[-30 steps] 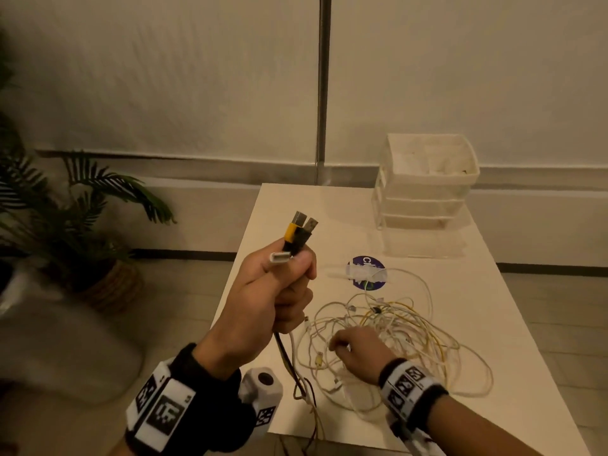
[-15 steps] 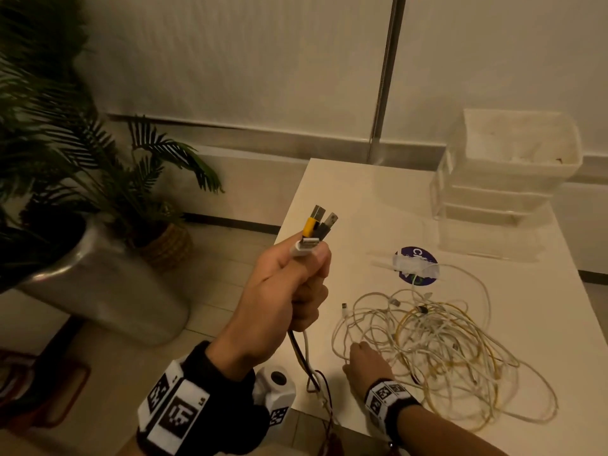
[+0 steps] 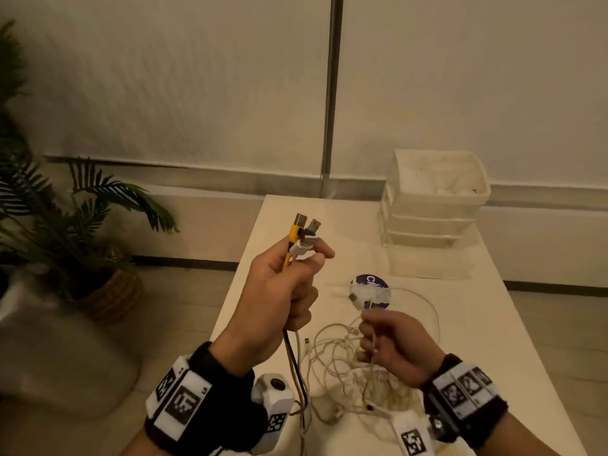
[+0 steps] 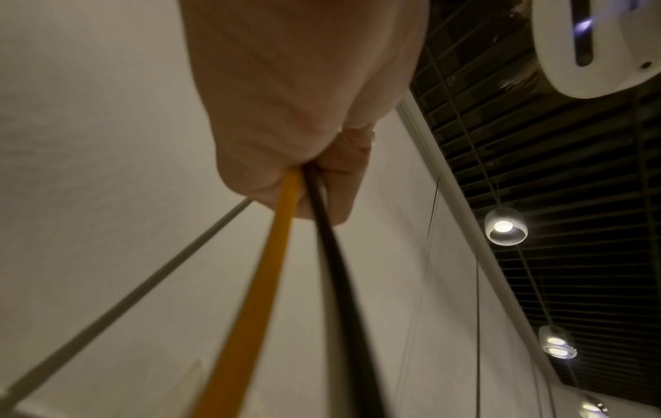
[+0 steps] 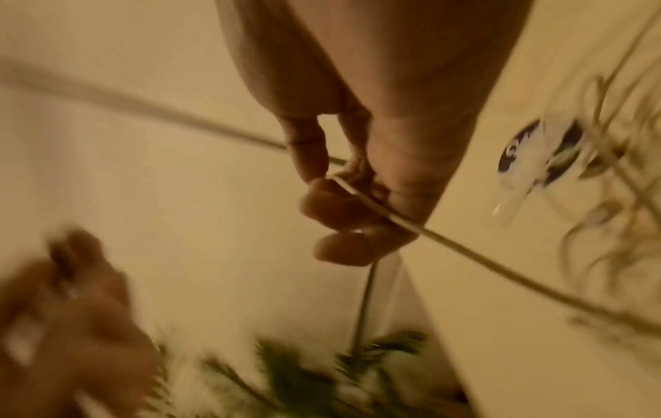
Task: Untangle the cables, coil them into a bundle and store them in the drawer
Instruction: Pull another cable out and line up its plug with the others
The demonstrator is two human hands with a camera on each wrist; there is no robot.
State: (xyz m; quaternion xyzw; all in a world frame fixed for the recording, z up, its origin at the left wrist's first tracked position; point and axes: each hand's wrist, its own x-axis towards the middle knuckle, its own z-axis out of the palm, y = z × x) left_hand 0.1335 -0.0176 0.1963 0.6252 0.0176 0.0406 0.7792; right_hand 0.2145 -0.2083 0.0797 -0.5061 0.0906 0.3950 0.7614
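Observation:
My left hand (image 3: 283, 291) is raised above the table's left edge and grips a bunch of cable ends (image 3: 304, 233): yellow, black and white plugs stick up from the fist. The yellow cable (image 4: 257, 282) and black cable (image 4: 336, 268) hang down from it. My right hand (image 3: 385, 340) pinches a thin white cable (image 5: 375, 209) lifted off the tangled pile (image 3: 362, 373) on the white table (image 3: 493, 324); its plug (image 3: 353, 297) points up-left. A white three-drawer unit (image 3: 431, 205) stands at the table's far right.
A round purple sticker (image 3: 370, 284) with tape lies on the table behind the right hand. A potted palm (image 3: 82, 232) in a woven basket stands on the floor at left, beside a pale rounded object (image 3: 49, 350). The wall runs behind the table.
My right hand has lifted off the pile and now holds a white cable end up. The left hand stays raised with its plugs; the head view has swung back right.

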